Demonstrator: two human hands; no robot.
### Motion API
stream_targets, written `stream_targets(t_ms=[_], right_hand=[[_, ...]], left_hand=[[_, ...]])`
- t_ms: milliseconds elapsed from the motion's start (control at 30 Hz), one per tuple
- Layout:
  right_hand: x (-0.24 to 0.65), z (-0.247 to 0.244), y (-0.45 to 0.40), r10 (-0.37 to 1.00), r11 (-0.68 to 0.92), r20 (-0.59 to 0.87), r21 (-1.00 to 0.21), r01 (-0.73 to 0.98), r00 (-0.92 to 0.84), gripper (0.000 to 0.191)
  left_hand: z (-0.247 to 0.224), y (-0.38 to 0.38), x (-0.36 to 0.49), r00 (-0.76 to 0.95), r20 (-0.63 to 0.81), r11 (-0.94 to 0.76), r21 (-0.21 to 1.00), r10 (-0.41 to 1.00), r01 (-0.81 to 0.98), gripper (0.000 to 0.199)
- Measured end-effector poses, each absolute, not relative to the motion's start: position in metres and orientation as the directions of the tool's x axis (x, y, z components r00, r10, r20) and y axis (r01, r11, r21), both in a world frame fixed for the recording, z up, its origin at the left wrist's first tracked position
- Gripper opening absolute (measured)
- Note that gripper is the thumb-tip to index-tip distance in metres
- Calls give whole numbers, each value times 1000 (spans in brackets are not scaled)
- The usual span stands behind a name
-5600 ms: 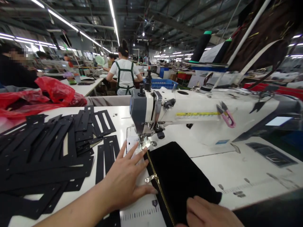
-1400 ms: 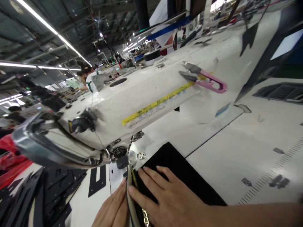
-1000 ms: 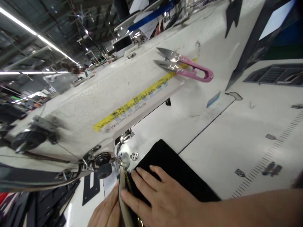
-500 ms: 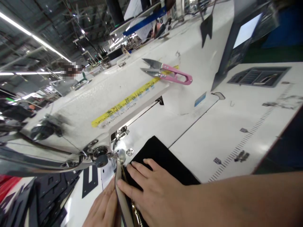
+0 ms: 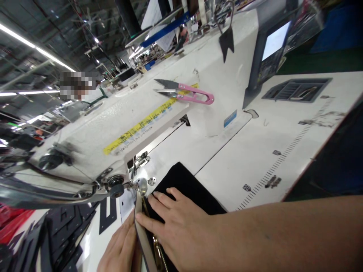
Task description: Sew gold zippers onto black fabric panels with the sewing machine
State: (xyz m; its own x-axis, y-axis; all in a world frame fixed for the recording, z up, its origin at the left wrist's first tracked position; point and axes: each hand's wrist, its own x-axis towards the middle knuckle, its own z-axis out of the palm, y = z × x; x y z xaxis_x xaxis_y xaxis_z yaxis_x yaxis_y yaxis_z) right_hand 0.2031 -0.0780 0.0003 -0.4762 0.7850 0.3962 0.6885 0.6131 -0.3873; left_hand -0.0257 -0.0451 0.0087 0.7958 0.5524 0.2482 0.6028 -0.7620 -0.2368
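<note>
Black fabric lies on the white sewing machine bed, with a gold-toothed zipper along its left side. A narrow beige strip with a dark edge runs beside the zipper up to the presser area. My right hand lies flat on the fabric with fingers spread, its index fingertip touching the strip's edge. My left hand is on the strip's other side, straight fingers together and closed against it; its thumb is largely hidden. The needle tip is too small to make out.
Pink-handled thread snips rest on the machine arm. Dark cut pieces are piled at lower left, near a dark frame-shaped piece. A grey tray is set into the tabletop. Another person is at far left.
The camera view has shifted, so the machine and snips appear farther left. Both hands keep nearly the same hold and place on the fabric and strip.
</note>
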Motion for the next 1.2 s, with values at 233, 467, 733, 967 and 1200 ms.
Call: stream_targets(t_ms=[233,467,733,967,1200], right_hand=[[200,-3,-80,760,644,354,-302,703,-544,56],[196,-2,-80,756,654,263,-272,706,-599,53],[196,-1,-78,720,693,192,-141,707,-667,55],[195,0,-78,725,687,213,-154,710,-655,59],[193,0,-62,742,670,204,-174,722,-639,55]], left_hand=[[10,-52,-10,794,275,-751,-265,542,605,37],[6,-60,-3,718,368,-706,-194,591,681,37],[-7,-59,-1,678,525,-746,-115,515,656,33],[0,-65,4,685,413,-705,-132,600,697,36],[-1,-48,3,664,446,-708,-91,600,700,34]])
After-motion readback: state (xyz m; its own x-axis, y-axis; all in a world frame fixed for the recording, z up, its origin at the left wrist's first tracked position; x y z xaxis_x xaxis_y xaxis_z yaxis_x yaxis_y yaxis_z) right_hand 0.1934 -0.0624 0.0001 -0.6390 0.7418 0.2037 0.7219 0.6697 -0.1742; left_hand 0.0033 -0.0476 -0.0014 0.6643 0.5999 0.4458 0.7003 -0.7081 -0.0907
